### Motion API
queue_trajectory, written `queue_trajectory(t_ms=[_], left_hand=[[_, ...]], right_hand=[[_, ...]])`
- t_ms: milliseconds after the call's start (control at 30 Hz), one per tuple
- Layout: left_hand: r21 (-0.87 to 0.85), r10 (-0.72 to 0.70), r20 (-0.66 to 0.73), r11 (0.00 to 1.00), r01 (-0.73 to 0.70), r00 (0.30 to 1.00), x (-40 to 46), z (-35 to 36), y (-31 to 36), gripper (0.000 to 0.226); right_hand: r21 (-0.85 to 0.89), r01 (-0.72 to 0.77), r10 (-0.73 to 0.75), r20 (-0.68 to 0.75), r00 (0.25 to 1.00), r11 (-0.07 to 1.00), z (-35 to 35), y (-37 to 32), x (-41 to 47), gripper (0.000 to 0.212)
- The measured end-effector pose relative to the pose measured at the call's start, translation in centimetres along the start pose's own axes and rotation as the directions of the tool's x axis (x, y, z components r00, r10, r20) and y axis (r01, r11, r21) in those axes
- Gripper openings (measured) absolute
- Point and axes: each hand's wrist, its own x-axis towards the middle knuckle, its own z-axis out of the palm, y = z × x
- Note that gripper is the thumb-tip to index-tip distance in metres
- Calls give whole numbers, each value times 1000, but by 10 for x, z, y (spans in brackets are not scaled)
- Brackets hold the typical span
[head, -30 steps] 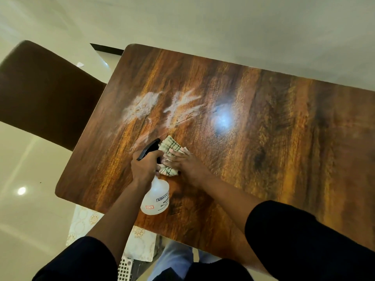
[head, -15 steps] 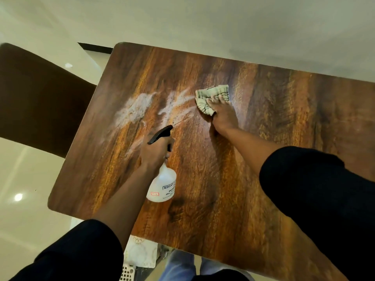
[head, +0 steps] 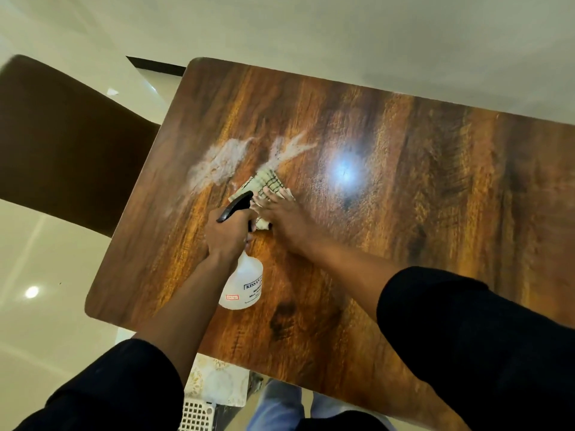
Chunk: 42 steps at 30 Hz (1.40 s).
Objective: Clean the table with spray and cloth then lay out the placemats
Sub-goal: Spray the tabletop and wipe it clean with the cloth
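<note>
A brown wood-grain table (head: 404,213) fills the view. My left hand (head: 228,233) grips a white spray bottle (head: 242,287) with a black trigger head, held just above the table near its left half. My right hand (head: 281,213) presses a pale checked cloth (head: 267,181) flat on the wood, right beside the bottle's nozzle. A whitish patch of spray residue (head: 221,164) lies just beyond the cloth to the left, with a thinner streak (head: 289,149) beside it. Patterned placemats (head: 214,384) show below the table's near edge.
A dark brown chair (head: 62,144) stands at the table's left end. A white perforated basket (head: 196,415) sits low by the near edge, next to the placemats. Glossy pale floor surrounds the table. A light glare (head: 345,169) reflects off the tabletop.
My right hand has dragged the cloth from the far middle of the table back toward me and left, next to the bottle. The left hand with the bottle has barely shifted.
</note>
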Motion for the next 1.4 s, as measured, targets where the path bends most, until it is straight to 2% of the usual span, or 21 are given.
queue_trajectory(t_ms=[167, 333, 400, 500, 633, 733, 900, 1067, 1133, 1267, 1400], left_hand=[[-45, 4, 14, 999, -4, 1000, 1, -8, -2, 14], [-37, -2, 20, 999, 3, 1000, 9, -12, -2, 14], [-41, -6, 13, 999, 7, 1000, 11, -13, -1, 13], [-50, -2, 12, 999, 3, 1000, 15, -11, 2, 12], [-68, -5, 20, 998, 6, 1000, 20, -7, 12, 14], [-58, 6, 4, 998, -6, 1000, 23, -9, 20, 16], [-40, -1, -40, 999, -1, 999, 25, -15, 29, 11], [-16, 34, -12, 999, -34, 999, 29, -15, 35, 16], [-27, 31, -4, 999, -31, 1000, 32, -14, 37, 16], [-32, 54, 24, 998, -54, 998, 38, -12, 38, 14], [-52, 37, -2, 998, -38, 999, 45, -9, 38, 11]], right_hand=[[11, 0, -1, 48, 999, 1000, -10, 27, 4, 70], [106, -268, 278, -99, 955, 958, -57, 67, 11, 58], [98, -363, 374, -150, 915, 927, -74, 94, 15, 63], [99, -457, 467, -182, 865, 884, -82, 110, 23, 64], [122, -537, 550, -208, 809, 835, -74, 87, 32, 63], [135, -461, 478, -149, 866, 877, -53, 57, 41, 56], [40, -194, 195, -25, 980, 980, -9, -3, 54, 61], [-88, 3, 3, 62, 998, 996, -15, 20, 61, 81], [-79, -26, 31, 59, 998, 996, -27, 41, 71, 83], [-45, -218, 216, -31, 976, 975, -61, 81, 88, 68], [42, -428, 429, -148, 891, 903, -88, 116, 90, 66]])
